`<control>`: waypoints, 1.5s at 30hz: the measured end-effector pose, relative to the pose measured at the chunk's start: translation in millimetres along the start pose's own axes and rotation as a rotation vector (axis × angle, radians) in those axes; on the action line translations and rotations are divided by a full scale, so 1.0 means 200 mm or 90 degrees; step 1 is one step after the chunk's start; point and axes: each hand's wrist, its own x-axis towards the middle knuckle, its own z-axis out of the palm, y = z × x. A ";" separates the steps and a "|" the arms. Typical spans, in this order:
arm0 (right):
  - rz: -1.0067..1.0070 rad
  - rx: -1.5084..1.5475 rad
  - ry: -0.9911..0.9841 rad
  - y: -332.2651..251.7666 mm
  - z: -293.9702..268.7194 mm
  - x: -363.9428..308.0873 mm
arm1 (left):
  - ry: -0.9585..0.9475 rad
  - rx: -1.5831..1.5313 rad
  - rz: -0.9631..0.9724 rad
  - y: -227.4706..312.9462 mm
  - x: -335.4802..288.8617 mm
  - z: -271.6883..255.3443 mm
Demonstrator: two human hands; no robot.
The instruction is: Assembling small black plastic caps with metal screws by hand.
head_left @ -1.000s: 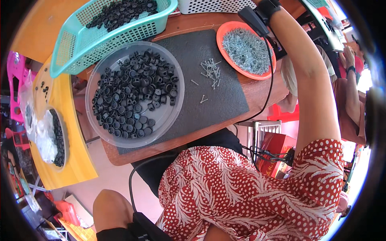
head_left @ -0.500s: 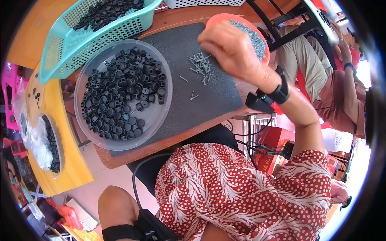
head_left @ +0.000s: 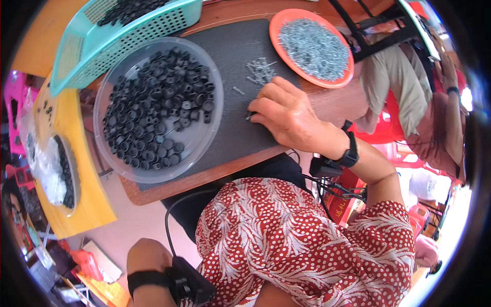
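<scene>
My right hand (head_left: pixel 286 113) is low over the dark grey mat (head_left: pixel 232 125), its thumb and fingertips pinched together. Between them is a small metal screw (head_left: pixel 250 116), mostly hidden by the fingers. Just beyond the hand lies a small pile of screws (head_left: pixel 262 70), with one loose screw (head_left: pixel 238 90) to its left. An orange-red plate (head_left: pixel 275 25) heaped with many more screws stands to the far right. Left of the hand, a clear round tub (head_left: pixel 207 148) holds many small black plastic caps (head_left: pixel 148 115). My left hand is out of view.
A turquoise perforated basket (head_left: pixel 123 56) with black parts stands at the back left. On a yellow table (head_left: pixel 97 217) at the left are a plastic bag (head_left: pixel 48 179) and a container of black pieces. Another person (head_left: pixel 399 77) sits at the right, near a black metal frame.
My right hand has come down and nearer from beside the orange-red plate to the mat, where two loose screws lay. Its fingers now close there, and the plate is uncovered. The view has shifted slightly.
</scene>
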 end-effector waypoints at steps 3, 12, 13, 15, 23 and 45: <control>-0.026 -0.002 0.008 -0.03 -0.01 0.02 | -0.024 0.064 0.012 -0.01 0.03 -0.02; -0.125 -0.042 -0.039 -0.03 0.01 0.07 | -0.543 0.088 -0.114 -0.22 -0.17 0.23; -0.126 -0.045 -0.045 -0.03 0.01 0.07 | -0.558 0.113 -0.078 -0.23 -0.18 0.25; -0.120 -0.046 -0.042 -0.03 0.01 0.06 | -0.575 0.130 -0.051 -0.25 -0.20 0.29; -0.076 -0.055 -0.071 -0.04 0.00 0.07 | -0.662 0.162 0.003 -0.28 -0.25 0.33; -0.068 0.019 -0.004 -0.04 0.04 0.14 | -0.381 -0.302 -0.697 -0.16 -0.23 0.17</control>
